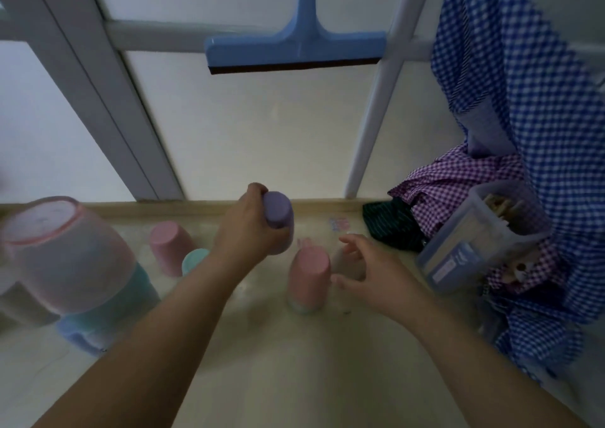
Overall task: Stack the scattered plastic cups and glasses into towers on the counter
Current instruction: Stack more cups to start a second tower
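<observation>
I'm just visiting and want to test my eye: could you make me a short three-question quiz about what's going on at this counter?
1. True or false: the left hand holds a purple cup.
2. What is the open right hand next to? A) blue squeegee B) upside-down pink cup C) checked cloth
3. What colour tops the tall stack at far left?

Key:
1. True.
2. B, the pink cup, standing upside down on the counter.
3. Pink, on the tall stack.
</observation>
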### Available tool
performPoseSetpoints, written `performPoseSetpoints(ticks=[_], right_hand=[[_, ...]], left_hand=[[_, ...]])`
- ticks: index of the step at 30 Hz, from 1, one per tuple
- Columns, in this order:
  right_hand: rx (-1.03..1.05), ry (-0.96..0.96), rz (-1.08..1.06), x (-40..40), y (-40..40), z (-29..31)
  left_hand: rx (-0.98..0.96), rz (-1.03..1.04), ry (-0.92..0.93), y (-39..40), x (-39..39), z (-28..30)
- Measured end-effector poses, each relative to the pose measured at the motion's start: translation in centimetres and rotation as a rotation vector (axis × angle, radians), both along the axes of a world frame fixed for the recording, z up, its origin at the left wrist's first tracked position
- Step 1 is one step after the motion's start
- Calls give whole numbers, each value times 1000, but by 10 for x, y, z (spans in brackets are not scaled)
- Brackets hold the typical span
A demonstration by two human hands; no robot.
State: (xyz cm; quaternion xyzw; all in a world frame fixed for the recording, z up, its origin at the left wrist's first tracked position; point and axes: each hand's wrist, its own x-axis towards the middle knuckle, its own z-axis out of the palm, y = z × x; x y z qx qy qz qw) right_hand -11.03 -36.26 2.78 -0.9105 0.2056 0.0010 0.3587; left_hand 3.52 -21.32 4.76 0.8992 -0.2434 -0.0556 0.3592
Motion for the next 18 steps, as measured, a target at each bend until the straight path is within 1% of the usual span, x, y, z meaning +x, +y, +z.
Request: performPoseSetpoints(ticks=[2,4,6,8,11,15,18], right_hand=[[-21,-16,-3,-4,-3,9],[-14,-19,-20,-8,-5,15],[-28,-26,-36,-11,-7,18],[-33,-38,-48,-14,-8,17],[-39,-41,-53,-24,-8,19],[-41,-25,-62,-39,-10,16],[-32,-18,-88,-48,-15,9]], left_hand=[[-23,-49,-64,5,-8,30],[-31,-105,-60,7,-20,54],[-22,-166,-31,3,-32,64],[-2,-215,2,-5,-41,59],[32,-269,53,-17,-50,35],[93,-261,105,-21,-57,3],[92,-251,115,-20,-57,-7]])
